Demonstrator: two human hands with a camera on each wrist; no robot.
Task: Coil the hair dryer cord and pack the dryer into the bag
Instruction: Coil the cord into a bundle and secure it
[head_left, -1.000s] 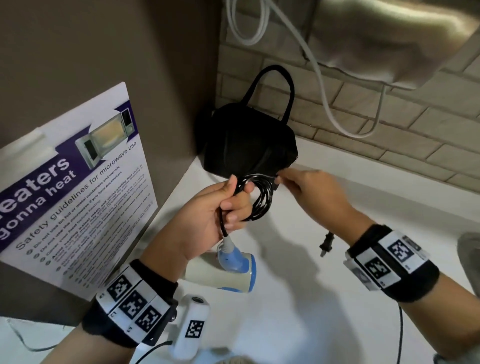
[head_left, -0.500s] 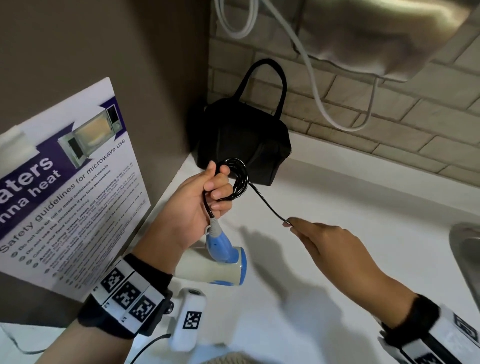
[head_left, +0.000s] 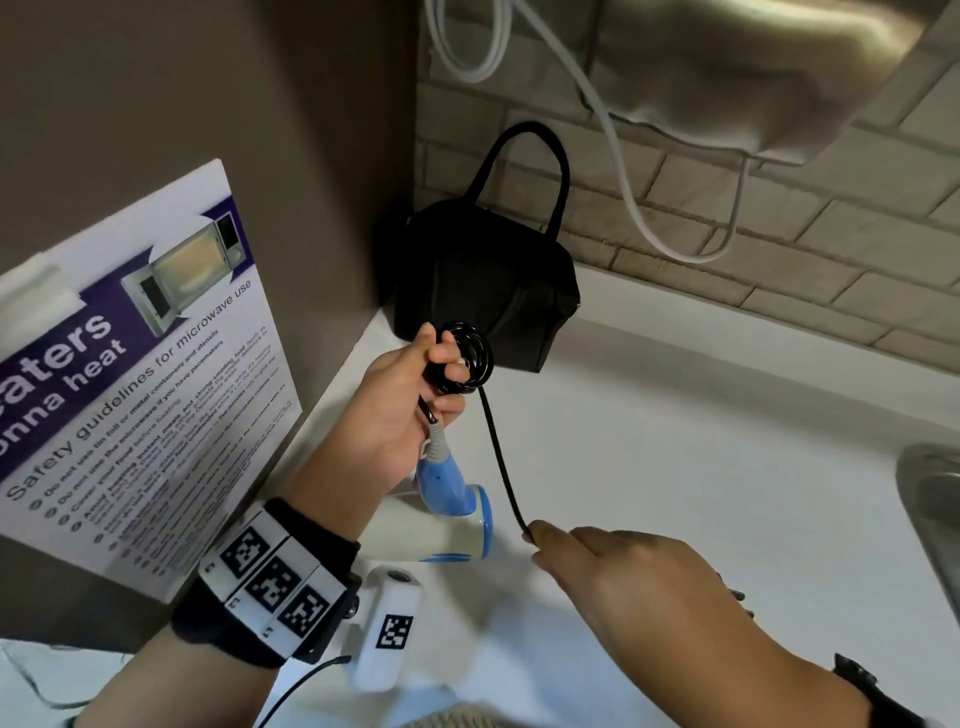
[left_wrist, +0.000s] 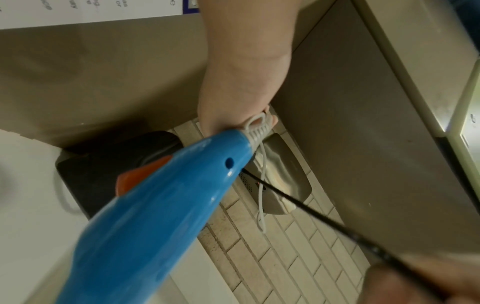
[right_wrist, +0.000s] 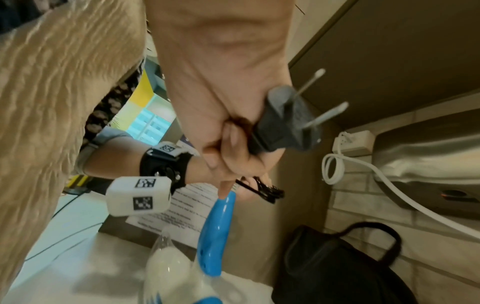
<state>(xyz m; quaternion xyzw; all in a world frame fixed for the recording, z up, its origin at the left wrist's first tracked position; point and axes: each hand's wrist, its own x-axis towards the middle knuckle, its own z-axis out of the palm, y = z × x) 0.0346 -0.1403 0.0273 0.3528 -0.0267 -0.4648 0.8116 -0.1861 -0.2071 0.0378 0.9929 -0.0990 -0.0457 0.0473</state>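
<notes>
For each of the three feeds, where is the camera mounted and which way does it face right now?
Head: on the head, looking down at the counter; both hands show, left hand gripping the coiled cord, right hand pulling a strand.
Left wrist: under the left forearm, looking along the hair dryer toward the tiled wall; palm shows.
Right wrist: under the right forearm, facing the black bag; fingers grip the plug.
Shared: dryer and bag appear in all three.

Counter (head_left: 727, 467) open — bag (head_left: 483, 280) fills corner.
</notes>
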